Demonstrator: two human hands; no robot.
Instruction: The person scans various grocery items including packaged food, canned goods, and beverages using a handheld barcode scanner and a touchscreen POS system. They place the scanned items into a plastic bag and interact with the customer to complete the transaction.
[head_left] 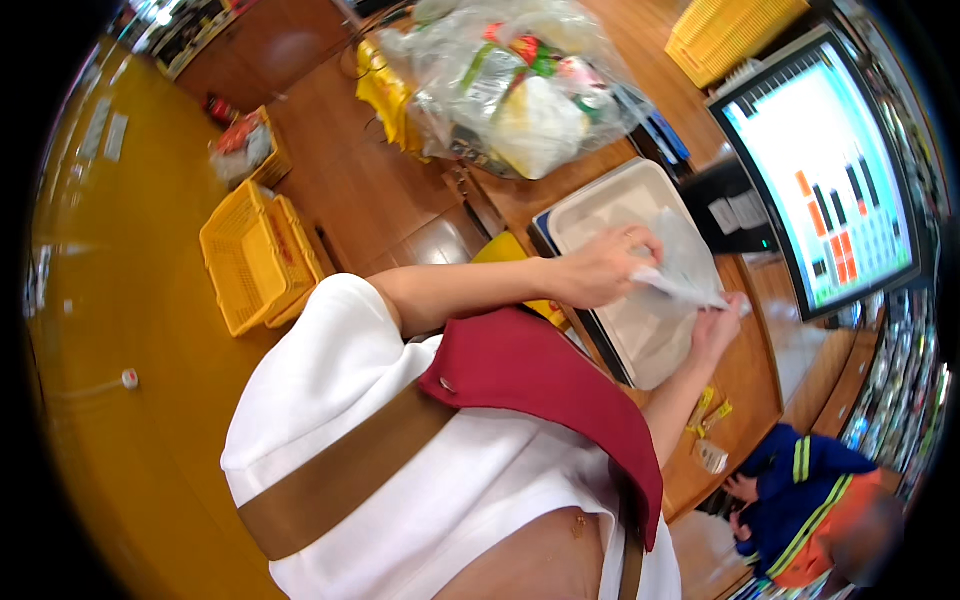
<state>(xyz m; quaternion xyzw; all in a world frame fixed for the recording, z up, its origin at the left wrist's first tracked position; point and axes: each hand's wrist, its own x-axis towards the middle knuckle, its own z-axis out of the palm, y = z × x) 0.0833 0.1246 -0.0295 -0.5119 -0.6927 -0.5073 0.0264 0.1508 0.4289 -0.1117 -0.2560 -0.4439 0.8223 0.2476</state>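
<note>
Both of my hands pinch the edge of a thin clear plastic bag. My left hand has its fingers closed on one end of the rim, and my right hand grips the other end. Between them the rim is drawn out into a narrow band. The rest of the bag hangs loose past it, over a pale rectangular tray on the wooden counter. No contents can be made out in the bag.
A large clear bag of packaged goods sits beyond the tray. A monitor stands at the right, near a yellow basket. Small yellow items lie by my right forearm. Another person stands at the counter. Yellow baskets are at left.
</note>
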